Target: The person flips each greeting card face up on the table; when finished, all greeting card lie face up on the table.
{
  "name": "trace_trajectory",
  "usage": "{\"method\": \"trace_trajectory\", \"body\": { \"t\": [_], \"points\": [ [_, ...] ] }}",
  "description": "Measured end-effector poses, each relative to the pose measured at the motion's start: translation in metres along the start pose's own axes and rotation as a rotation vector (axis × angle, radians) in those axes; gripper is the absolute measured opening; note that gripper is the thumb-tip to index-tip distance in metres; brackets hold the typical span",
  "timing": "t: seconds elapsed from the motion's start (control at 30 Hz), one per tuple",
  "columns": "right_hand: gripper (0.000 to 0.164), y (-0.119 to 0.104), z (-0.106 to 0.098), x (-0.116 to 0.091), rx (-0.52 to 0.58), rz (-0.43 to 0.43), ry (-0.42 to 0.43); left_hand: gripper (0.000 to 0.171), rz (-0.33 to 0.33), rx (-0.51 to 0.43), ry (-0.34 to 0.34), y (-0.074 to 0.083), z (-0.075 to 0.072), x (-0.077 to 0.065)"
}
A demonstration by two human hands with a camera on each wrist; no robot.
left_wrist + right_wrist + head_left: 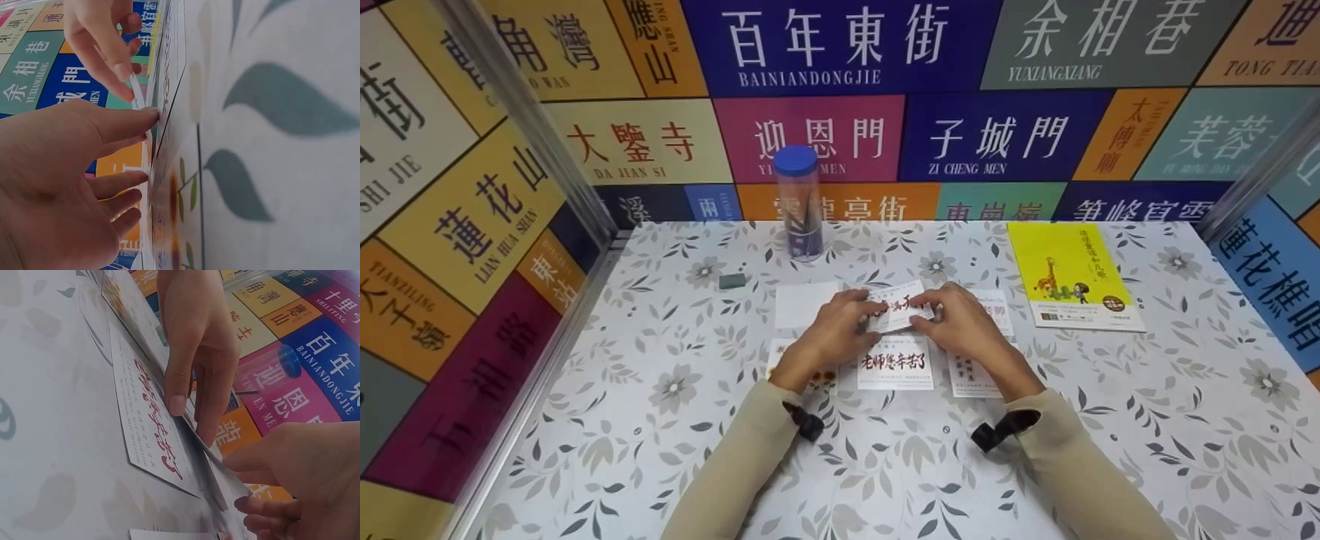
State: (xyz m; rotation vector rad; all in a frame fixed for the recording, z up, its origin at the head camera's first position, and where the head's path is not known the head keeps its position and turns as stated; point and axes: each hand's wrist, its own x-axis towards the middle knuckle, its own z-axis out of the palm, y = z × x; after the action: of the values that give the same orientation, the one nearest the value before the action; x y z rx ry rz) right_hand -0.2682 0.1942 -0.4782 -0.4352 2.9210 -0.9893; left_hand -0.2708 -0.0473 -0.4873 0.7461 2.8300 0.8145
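Observation:
Both hands pinch a white card with dark red lettering (898, 306), which is tilted above the table. My left hand (840, 330) grips its left edge; in the left wrist view that hand (67, 169) has its thumb and index finger at the card while the other fingers extend. At the opposite edge, my right hand (964, 322) holds the card between thumb and fingers. Just below lies another card with red lettering (895, 364), flat on the table. A blank-looking card (802, 304) and a flowered card (781, 352) are partly covered by the left hand.
Two more cards lie partly under the right arm, one a lettered card (976, 382). A yellow booklet (1069, 277) rests at the right. Toward the back stand a clear tube with blue lid (799, 202) and, lower left, a small green block (732, 281). Printed panels border the table.

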Motion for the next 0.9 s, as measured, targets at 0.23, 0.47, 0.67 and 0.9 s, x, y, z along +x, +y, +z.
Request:
{"method": "trace_trajectory", "body": {
  "t": [0.23, 0.47, 0.67, 0.9],
  "points": [
    [0.041, 0.0030, 0.0006, -0.0003, -0.024, -0.005, -0.055, 0.053, -0.039, -0.054, -0.050, -0.0015, -0.0029, -0.0012],
    [0.048, 0.0027, 0.0008, -0.0023, -0.096, 0.028, -0.098, 0.057, -0.051, -0.073, -0.090, 0.0001, -0.0048, -0.0024],
    [0.047, 0.0029, 0.0025, -0.0034, -0.116, 0.034, -0.088, 0.051, -0.046, -0.061, -0.086, -0.0007, -0.0040, -0.0006],
    [0.049, 0.0044, 0.0029, -0.0047, -0.107, -0.031, -0.059, 0.045, 0.022, -0.003, -0.020, -0.0038, -0.0047, 0.0000]
  ]
}}
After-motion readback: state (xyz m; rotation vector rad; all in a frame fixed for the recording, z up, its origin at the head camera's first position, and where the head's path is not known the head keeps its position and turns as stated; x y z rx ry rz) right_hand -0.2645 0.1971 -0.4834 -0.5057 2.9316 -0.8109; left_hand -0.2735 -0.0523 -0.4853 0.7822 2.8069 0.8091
